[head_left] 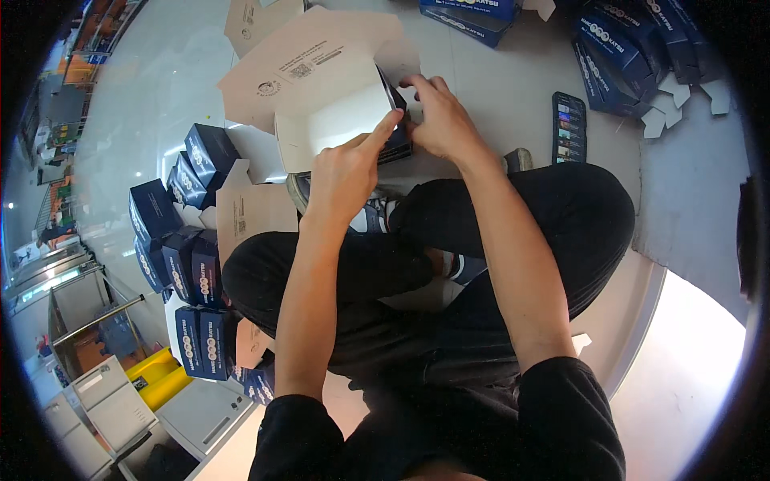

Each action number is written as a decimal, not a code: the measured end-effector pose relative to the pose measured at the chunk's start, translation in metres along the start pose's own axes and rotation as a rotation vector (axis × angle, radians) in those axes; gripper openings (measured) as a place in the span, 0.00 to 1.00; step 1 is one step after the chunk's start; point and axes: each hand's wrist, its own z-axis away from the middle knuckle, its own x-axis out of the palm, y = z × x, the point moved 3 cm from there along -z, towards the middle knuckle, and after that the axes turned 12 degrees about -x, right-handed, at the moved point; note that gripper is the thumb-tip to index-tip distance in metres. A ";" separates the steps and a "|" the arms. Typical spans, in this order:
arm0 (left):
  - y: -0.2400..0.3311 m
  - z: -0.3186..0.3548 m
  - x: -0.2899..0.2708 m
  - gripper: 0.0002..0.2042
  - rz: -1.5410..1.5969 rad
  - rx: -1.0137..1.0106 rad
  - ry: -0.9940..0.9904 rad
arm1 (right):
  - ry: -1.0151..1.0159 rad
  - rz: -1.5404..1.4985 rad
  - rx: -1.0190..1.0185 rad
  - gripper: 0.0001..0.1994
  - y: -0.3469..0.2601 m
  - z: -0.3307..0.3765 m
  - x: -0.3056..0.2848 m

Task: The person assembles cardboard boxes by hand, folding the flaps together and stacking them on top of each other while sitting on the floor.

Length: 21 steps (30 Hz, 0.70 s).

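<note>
A cardboard box (337, 120) with a white inside stands on the floor before my crossed legs. Its brown printed lid (313, 64) is folded back away from me, and its right wall is dark blue outside. My left hand (346, 170) reaches over the near edge, index finger stretched to the top of the right wall, the other fingers bent and partly hidden. From the right, my right hand (443, 120) curls its fingers around the outer right side near the far corner. Its thumb is close to the left index fingertip.
Several folded blue boxes (200, 341) are piled at my left. More blue boxes (618, 60) lie at the far right, with others (469, 20) at the top. A phone (569, 128) with its screen lit rests beyond my right knee. Grey-white cabinets (204, 413) stand at lower left.
</note>
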 end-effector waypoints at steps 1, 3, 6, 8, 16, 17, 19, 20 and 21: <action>0.000 0.001 0.003 0.31 -0.023 -0.008 -0.018 | -0.022 -0.031 0.082 0.26 0.006 0.001 0.001; -0.002 0.004 0.006 0.33 -0.041 0.010 0.000 | -0.140 -0.113 0.240 0.26 0.003 -0.004 0.000; -0.001 0.004 0.007 0.29 -0.066 0.038 0.016 | -0.212 -0.207 0.365 0.25 0.006 -0.005 0.000; 0.002 0.004 0.008 0.27 -0.087 0.041 0.009 | -0.211 -0.223 0.386 0.24 0.010 -0.004 0.000; -0.003 0.008 0.017 0.32 -0.179 0.052 -0.012 | -0.272 -0.209 0.379 0.22 0.007 -0.002 0.004; -0.005 0.007 0.017 0.30 -0.111 0.055 -0.038 | -0.277 -0.216 0.388 0.22 0.006 -0.002 0.002; -0.012 0.004 0.015 0.28 0.023 0.060 -0.093 | -0.288 -0.232 0.406 0.22 0.002 -0.003 -0.002; -0.011 0.001 0.013 0.25 0.144 0.001 -0.145 | -0.280 -0.234 0.415 0.22 0.002 -0.002 -0.003; -0.010 -0.002 0.010 0.23 0.263 -0.057 -0.199 | -0.272 -0.236 0.424 0.22 0.001 -0.001 -0.003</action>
